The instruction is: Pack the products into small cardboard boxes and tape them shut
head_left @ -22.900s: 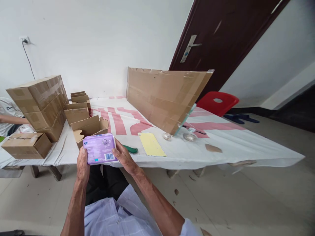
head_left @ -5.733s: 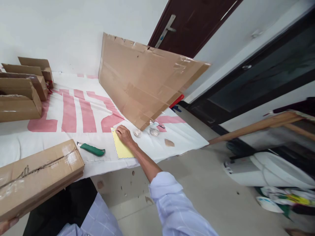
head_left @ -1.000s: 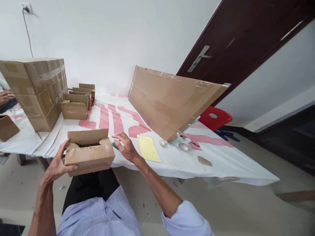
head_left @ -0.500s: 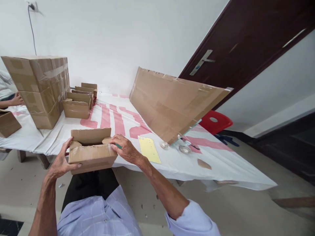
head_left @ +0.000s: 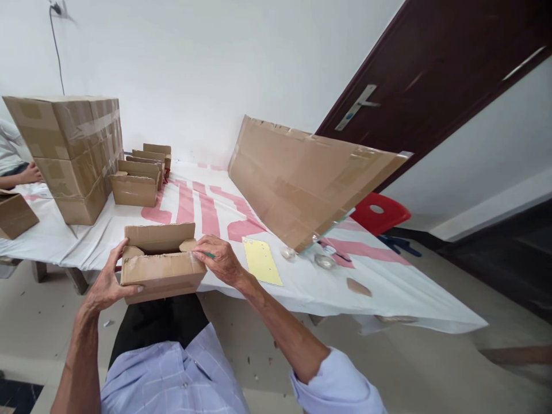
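A small open cardboard box sits at the table's front edge, with its back flap standing up and its end flaps folded inward. My left hand grips its left end, thumb on the front face and fingers around the side. At the box's right end, my right hand is closed, fingertips against the right flap. A slim green object shows between its fingers; most of it is covered, so its kind is unclear. The inside of the box is dark and its contents cannot be seen.
Taped boxes are stacked at left, beside several open boxes. A big cardboard sheet leans on the wall. A yellow card, tape rolls and a cardboard scrap lie at right. Another person's hand shows far left.
Almost nothing differs. Both hands stay in the same places on the box, and the view has shifted very slightly.
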